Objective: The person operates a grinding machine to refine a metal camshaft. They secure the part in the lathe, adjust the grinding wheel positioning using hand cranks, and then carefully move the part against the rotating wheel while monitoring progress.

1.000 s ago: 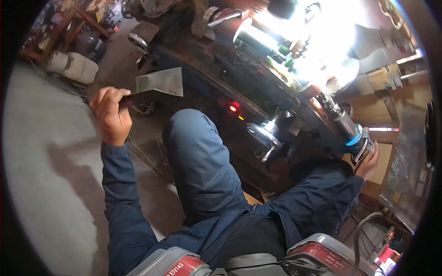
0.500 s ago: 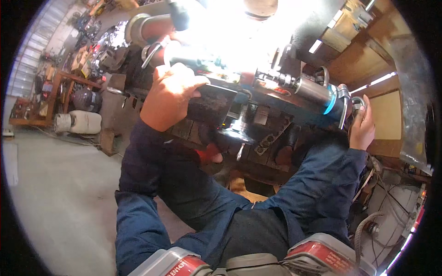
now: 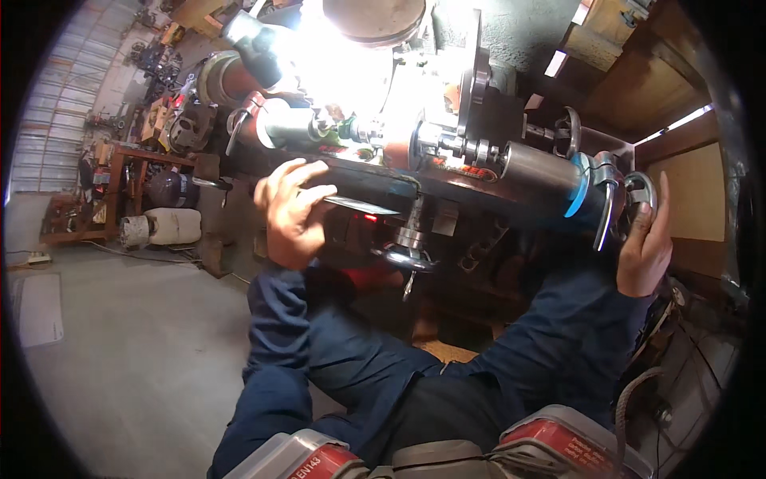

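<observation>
My left hand (image 3: 294, 214) is closed on a thin, flat plate (image 3: 365, 207) at the front of a bench machine (image 3: 335, 177). The plate shows nearly edge-on, with thumb and fingers at its left end. At the machine's right end my right hand (image 3: 648, 246) holds a small metal handwheel (image 3: 653, 191), thumb against the rim and fingers along its outer side. Left of that wheel are a curved clamp lever (image 3: 609, 215), a blue ring (image 3: 580, 185) and a grey metal cylinder (image 3: 539, 169). Another handwheel (image 3: 407, 259) with a crank handle hangs below the middle.
A glaring work lamp (image 3: 259, 48) washes out the machine's centre. Another small wheel (image 3: 567, 132) stands behind the cylinder. On the left are a cluttered rack (image 3: 120, 188) and a pale gas bottle (image 3: 171, 227). Wooden boards (image 3: 691, 196) rise at the right.
The plate has tilted from showing its broad dark face to nearly edge-on, with my left hand still on it. My right hand remains at the handwheel. The whole view has shifted.
</observation>
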Demonstrator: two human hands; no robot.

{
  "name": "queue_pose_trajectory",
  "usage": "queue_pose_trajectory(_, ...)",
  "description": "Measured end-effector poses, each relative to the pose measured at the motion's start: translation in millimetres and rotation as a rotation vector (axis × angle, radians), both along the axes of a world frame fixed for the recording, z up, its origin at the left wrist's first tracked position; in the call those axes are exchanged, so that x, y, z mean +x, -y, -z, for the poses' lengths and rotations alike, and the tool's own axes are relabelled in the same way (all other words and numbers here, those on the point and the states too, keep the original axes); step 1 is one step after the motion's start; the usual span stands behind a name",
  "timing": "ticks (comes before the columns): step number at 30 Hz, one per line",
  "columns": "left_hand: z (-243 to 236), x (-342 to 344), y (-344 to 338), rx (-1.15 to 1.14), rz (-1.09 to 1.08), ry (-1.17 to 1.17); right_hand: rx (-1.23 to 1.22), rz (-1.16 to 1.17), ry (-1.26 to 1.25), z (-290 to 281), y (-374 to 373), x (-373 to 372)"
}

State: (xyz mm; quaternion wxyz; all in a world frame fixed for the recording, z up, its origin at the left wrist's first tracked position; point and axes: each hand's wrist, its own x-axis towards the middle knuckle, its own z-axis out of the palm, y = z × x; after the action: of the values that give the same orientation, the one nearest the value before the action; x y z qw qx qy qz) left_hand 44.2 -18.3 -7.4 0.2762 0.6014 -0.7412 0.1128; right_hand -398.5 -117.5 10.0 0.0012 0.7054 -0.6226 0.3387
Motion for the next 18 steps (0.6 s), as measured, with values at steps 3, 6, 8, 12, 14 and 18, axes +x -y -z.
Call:
queue_pose_trajectory(3,33,-52,-21,-0.383,-0.417,-0.295,-0.059,0.001,0.077,0,-3,6)
queue_pose_trajectory(6,57,-106,-61,0.098,-0.280,-0.494,-0.053,0.022,0.033,2,-5,4)
queue_pose_trajectory(8,61,-139,-61,0.475,-0.281,-0.377,-0.045,0.026,-0.009,3,-4,8)
queue_pose_trajectory(12,85,-143,-61,0.534,-0.308,-0.154,-0.039,0.041,0.032,8,-1,5)
queue_pose_trajectory(14,92,-132,-65,0.622,-0.309,-0.274,-0.033,0.042,0.022,8,-2,6)
queue_pose_trajectory(18,105,-84,-64,0.721,-0.274,-0.609,0.000,0.044,0.013,7,-2,4)
